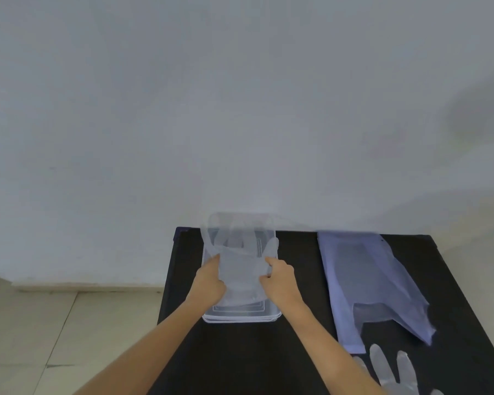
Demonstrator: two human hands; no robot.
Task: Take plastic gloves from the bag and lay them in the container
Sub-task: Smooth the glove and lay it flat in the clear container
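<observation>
A clear plastic glove (241, 269) is stretched over the clear rectangular container (241, 316) on the black table. My left hand (210, 279) pinches the glove's left edge and my right hand (280, 280) pinches its right edge; the glove's far end rises above the container's back rim. A pale blue plastic bag (374, 283) lies flat to the right of the container. Another clear glove (394, 374) lies on the table near the front right, fingers pointing away from me.
The black table (297, 337) stands against a white wall, its left edge just beside the container. Tiled floor (40, 337) shows to the left of the table.
</observation>
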